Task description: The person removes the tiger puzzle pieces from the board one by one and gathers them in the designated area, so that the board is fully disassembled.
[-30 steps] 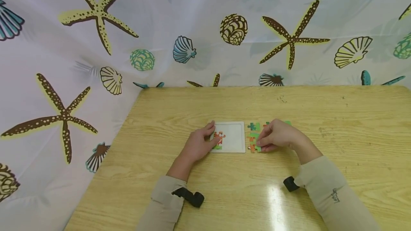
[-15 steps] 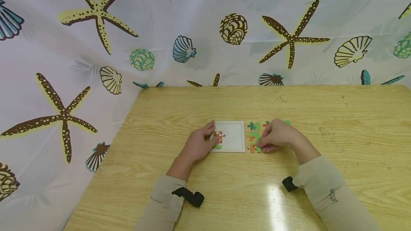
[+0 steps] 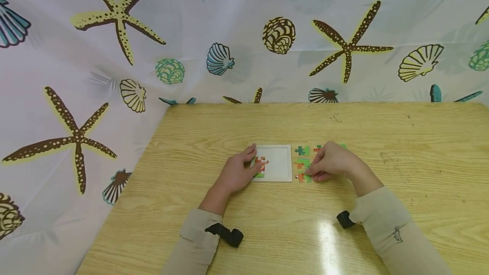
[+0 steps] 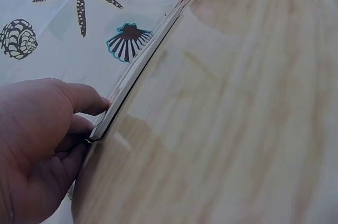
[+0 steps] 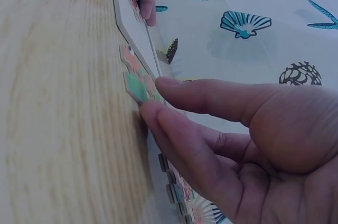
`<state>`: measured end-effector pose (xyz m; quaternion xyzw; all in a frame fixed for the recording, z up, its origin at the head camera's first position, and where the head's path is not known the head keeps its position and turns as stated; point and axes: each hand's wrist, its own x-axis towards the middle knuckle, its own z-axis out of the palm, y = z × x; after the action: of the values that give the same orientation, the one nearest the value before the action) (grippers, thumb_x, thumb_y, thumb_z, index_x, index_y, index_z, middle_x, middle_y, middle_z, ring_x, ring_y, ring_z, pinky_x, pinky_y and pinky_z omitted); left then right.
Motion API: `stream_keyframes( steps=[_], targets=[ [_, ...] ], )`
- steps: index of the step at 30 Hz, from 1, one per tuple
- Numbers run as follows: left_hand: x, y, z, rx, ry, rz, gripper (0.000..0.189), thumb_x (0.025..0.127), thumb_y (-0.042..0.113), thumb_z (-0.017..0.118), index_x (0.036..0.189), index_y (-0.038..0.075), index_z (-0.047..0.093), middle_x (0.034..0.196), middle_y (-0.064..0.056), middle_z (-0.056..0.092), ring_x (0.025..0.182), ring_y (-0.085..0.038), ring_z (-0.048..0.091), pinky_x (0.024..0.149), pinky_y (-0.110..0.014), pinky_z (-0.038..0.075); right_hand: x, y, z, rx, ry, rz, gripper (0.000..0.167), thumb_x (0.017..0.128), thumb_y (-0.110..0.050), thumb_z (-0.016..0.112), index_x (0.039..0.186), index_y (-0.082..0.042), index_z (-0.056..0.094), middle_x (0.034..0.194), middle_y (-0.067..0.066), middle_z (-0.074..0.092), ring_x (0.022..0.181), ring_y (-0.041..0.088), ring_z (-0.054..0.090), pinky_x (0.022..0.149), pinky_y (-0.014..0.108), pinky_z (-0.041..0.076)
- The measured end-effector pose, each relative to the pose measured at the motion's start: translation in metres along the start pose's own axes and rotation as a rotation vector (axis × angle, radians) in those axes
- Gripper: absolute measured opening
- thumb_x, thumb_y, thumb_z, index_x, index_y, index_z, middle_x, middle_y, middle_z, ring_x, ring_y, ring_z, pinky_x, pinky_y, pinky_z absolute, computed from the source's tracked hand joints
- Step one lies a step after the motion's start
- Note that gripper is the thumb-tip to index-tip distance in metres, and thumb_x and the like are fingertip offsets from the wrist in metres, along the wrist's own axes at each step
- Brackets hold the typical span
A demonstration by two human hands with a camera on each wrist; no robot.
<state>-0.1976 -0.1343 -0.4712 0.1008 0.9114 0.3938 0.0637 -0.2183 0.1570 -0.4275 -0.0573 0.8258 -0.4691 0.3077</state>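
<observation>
My left hand holds the left side of a white puzzle tray. Its thumb lies over the inside, and the other fingers are along the outer edge, as the left wrist view shows. Inside the tray, joined orange and green puzzle pieces lie at the left, partly under the thumb. Just right of the tray, my right hand pinches a green and orange puzzle piece between thumb and fingertips, low over the table. Other loose pieces, such as a dark green one, lie around it; the hand hides some.
The wooden table extends on all sides of the tray. Behind it and at the left hangs a white cloth printed with starfish and shells. Black wrist mounts stick out from both sleeves.
Both hands keep nearly the same place. The piece at my right fingertips has shifted slightly; the pieces in the tray have not moved.
</observation>
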Motion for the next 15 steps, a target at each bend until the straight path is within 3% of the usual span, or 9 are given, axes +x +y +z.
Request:
stream_keyframes(
  steps=[15],
  targets=[
    [-0.0009,0.0003,-0.0019,-0.023,-0.018,-0.007,0.061,0.097,0.017,0.071,0.15,-0.003,0.049,0.165,-0.005,0.038,0.155,-0.025,0.031,0.124,-0.042,0.03,0.0001,-0.0012,-0.0038,0.018,-0.022,-0.035,0.012,0.091,-0.003,0.078,0.093,0.009,0.077,0.076,0.008,0.075,0.065,0.012,0.072,0.065,0.025,0.062]
  ],
)
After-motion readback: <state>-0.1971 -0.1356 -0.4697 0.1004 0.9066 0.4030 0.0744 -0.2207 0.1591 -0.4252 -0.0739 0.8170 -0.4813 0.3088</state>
